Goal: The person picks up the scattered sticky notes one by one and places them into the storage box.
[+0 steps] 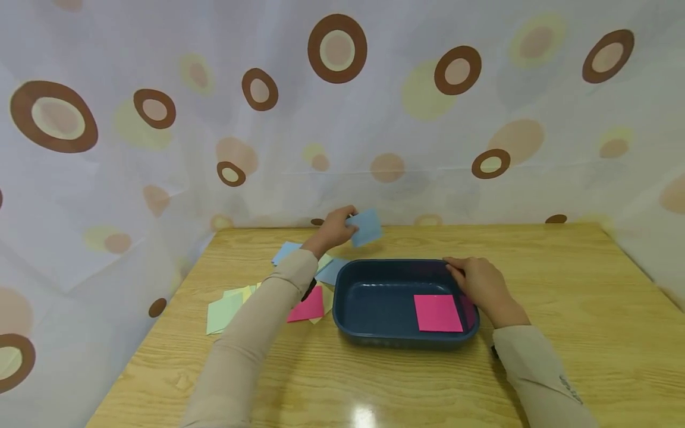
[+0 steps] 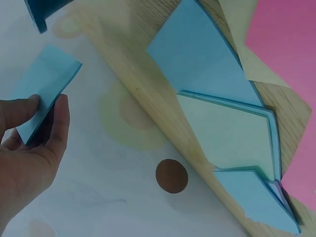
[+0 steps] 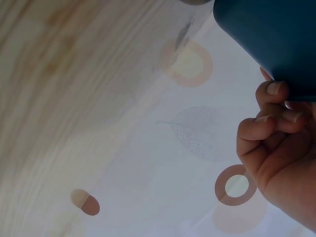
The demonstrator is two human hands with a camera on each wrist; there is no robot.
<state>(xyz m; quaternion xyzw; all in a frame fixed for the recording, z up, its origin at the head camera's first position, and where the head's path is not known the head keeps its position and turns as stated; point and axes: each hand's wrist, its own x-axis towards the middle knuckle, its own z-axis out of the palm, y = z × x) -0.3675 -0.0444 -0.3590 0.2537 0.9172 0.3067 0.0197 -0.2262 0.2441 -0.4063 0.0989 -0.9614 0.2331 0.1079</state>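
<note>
My left hand (image 1: 336, 227) pinches a light blue sticky note pad (image 1: 367, 227) between thumb and fingers, above the table behind the tray. In the left wrist view the thumb lies on the face of the pad and the fingers are behind it. A dark blue plastic tray (image 1: 374, 342) stands on the table, with one pink sticky note pad (image 1: 437, 313) lying inside at its right. At the tray's far right corner, my right hand (image 1: 484, 288) grips the rim. The right wrist view shows its curled fingers (image 3: 272, 91) at the tray's edge.
Left of the tray lie several loose sticky note pads: green (image 1: 223, 314), pink (image 1: 307, 304), and blue ones (image 2: 197, 49) with a pale green one (image 2: 229, 133) among them. My left forearm covers part of this group. A patterned sheet (image 1: 407, 131) hangs behind the wooden table (image 1: 578, 309).
</note>
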